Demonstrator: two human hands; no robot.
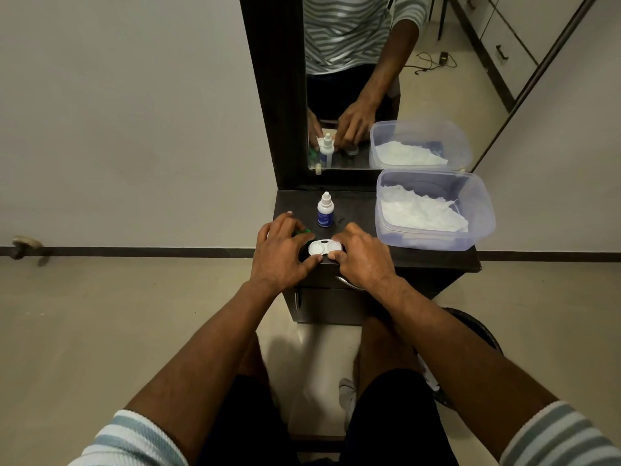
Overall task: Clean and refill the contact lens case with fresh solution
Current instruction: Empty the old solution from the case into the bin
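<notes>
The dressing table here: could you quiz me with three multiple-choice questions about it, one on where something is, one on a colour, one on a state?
1. Where does the solution bottle stand?
A. Behind the contact lens case
B. Inside the plastic tub
C. On the floor

2. What colour is the lens case?
A. Red
B. White
C. Yellow

3. What are the hands doing?
A. Resting in the lap
B. Lifting the tub
C. Both on the case

Answers:
1 A, it stands upright nearer the mirror than the case.
2 B, its body is white.
3 C, the left hand and right hand touch its ends.
</notes>
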